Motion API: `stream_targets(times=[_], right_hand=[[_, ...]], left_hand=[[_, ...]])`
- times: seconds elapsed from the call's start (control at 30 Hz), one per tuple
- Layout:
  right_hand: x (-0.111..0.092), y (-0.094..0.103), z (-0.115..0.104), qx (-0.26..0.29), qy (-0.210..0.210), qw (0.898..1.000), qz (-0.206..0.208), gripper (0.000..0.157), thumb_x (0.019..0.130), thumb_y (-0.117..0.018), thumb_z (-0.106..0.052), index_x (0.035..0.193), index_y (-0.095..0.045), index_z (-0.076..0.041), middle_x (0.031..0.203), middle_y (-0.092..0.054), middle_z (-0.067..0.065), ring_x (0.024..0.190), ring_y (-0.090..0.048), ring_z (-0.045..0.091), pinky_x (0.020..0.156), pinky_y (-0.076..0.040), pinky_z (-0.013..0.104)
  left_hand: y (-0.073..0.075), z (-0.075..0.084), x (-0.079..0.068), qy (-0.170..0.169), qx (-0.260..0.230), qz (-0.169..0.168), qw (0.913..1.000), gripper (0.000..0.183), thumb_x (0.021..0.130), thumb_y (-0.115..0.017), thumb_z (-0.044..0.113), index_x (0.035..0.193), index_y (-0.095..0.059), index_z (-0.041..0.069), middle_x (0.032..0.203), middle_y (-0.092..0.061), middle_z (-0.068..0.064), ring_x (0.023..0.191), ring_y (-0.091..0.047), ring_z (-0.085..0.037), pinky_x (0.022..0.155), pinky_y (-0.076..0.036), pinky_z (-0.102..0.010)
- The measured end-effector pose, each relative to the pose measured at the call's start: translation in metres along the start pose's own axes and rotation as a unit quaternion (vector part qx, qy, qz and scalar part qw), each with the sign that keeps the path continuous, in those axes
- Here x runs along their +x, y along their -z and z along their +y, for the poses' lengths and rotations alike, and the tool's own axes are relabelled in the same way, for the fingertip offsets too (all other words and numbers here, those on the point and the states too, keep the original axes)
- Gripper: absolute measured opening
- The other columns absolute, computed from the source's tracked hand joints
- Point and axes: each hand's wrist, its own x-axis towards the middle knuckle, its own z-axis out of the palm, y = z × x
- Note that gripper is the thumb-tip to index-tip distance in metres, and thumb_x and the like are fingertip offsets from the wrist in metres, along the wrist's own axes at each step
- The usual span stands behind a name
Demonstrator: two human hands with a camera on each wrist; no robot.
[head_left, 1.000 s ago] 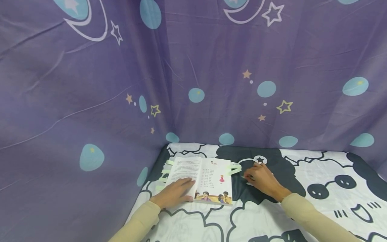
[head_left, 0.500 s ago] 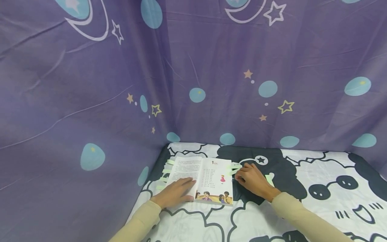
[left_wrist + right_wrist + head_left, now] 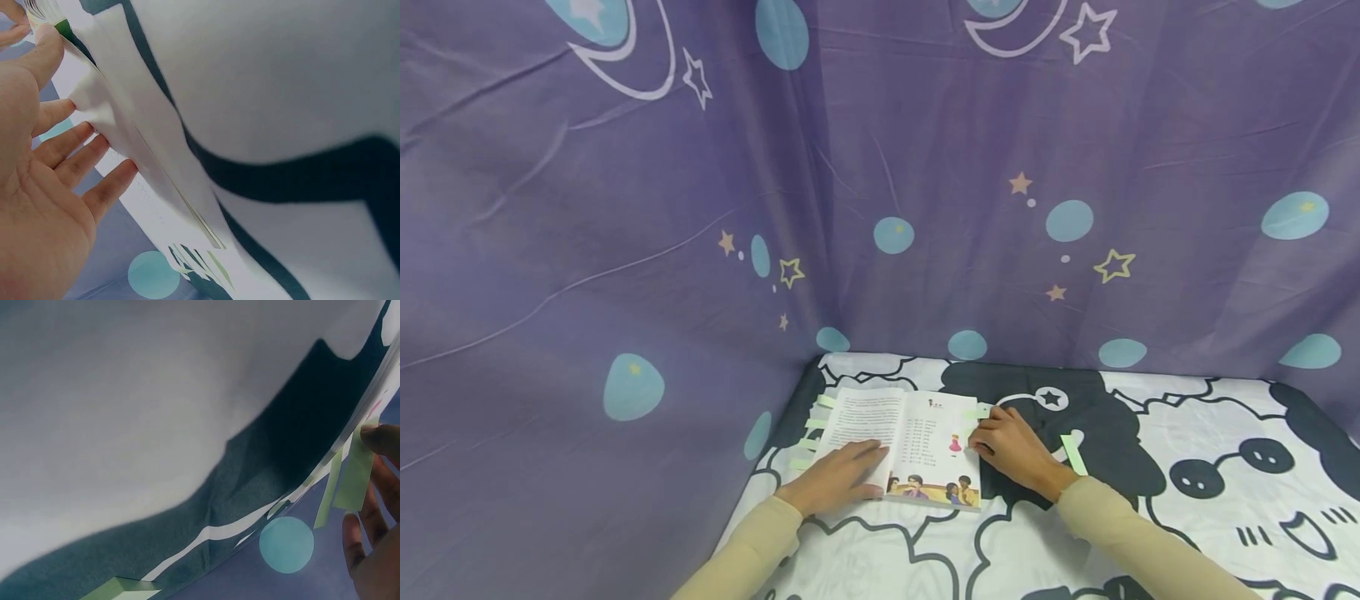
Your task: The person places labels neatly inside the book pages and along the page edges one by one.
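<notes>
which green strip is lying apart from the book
The green strip on the black print of the sheet, just right of the right hand; the other visible ones are at the left and right edges of the book.

Curtain (image 3: 925, 167): softly, evenly lit in your head view
Book (image 3: 917, 442): bright, too soft for you to read
Wrist views: dimmer, near cloth (image 3: 125, 425) blurred

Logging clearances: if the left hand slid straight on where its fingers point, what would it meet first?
Probably the right page of the open book, just across the fold from the left hand; depth at the fold is hard to judge.
</notes>
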Motion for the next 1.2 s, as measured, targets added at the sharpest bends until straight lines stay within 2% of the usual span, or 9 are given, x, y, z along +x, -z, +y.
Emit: stream_targets(times=[0.3, 0.47, 0.6, 0.87, 1.07, 1.2], right_hand=[[-0.001, -0.001, 0.001, -0.008, 0.006, 1.0, -0.017, 0.014, 0.08, -0.089, -0.012, 0.088, -0.081, -0.021, 0.089, -0.075, -0.008, 0.081, -0.048, 0.014, 0.072, -0.04, 0.034], [-0.001, 0.0, 0.001, -0.003, 0.031, 0.999, -0.02, 0.018, 0.078, -0.087, -0.006, 0.088, -0.083, -0.02, 0.091, -0.074, -0.007, 0.083, -0.051, 0.015, 0.07, -0.039, 0.033], [-0.001, 0.002, -0.001, -0.023, 0.053, 0.997, -0.048, 0.022, 0.08, -0.083, -0.003, 0.094, -0.083, -0.021, 0.095, -0.069, -0.004, 0.087, -0.053, 0.017, 0.069, -0.038, 0.033], [0.0, 0.006, -0.014, -0.105, 0.096, 0.985, -0.098, 0.012, 0.09, -0.073, -0.005, 0.1, -0.08, -0.006, 0.093, -0.052, 0.0, 0.087, -0.047, 0.02, 0.074, -0.042, 0.037], [0.002, 0.009, -0.023, -0.159, 0.104, 0.971, -0.143, 0.014, 0.091, -0.071, -0.007, 0.101, -0.077, 0.0, 0.104, -0.055, 0.003, 0.094, -0.046, 0.023, 0.077, -0.044, 0.037], [0.001, 0.011, -0.025, -0.162, 0.101, 0.969, -0.156, 0.016, 0.092, -0.07, -0.007, 0.103, -0.077, 0.001, 0.104, -0.056, 0.005, 0.095, -0.047, 0.023, 0.078, -0.046, 0.037]], left_hand=[[0.0, 0.0, 0.0, -0.003, 0.001, 0.001, 1.0, 0.071, 0.101, -0.059, 0.052, 0.157, -0.044, 0.01, 0.16, -0.041, -0.015, 0.146, -0.041, -0.032, 0.118, -0.038, -0.052], [0.001, 0.001, 0.0, -0.004, 0.003, 0.002, 1.0, 0.071, 0.101, -0.06, 0.051, 0.156, -0.044, 0.009, 0.16, -0.042, -0.015, 0.146, -0.041, -0.031, 0.118, -0.038, -0.052], [0.001, 0.001, 0.0, -0.004, 0.005, 0.004, 1.0, 0.071, 0.1, -0.061, 0.05, 0.156, -0.045, 0.009, 0.159, -0.042, -0.015, 0.146, -0.041, -0.032, 0.118, -0.038, -0.053], [0.0, 0.0, 0.0, -0.009, 0.005, 0.005, 0.9999, 0.071, 0.101, -0.06, 0.05, 0.156, -0.045, 0.008, 0.159, -0.042, -0.017, 0.145, -0.041, -0.034, 0.118, -0.038, -0.054], [0.0, -0.001, 0.0, -0.006, 0.011, 0.004, 0.9999, 0.072, 0.1, -0.06, 0.052, 0.157, -0.043, 0.01, 0.16, -0.041, -0.016, 0.146, -0.04, -0.034, 0.119, -0.037, -0.053], [-0.001, 0.0, 0.001, 0.0, 0.005, -0.001, 1.0, 0.073, 0.1, -0.059, 0.053, 0.157, -0.043, 0.01, 0.161, -0.04, -0.015, 0.146, -0.04, -0.033, 0.119, -0.036, -0.053]])
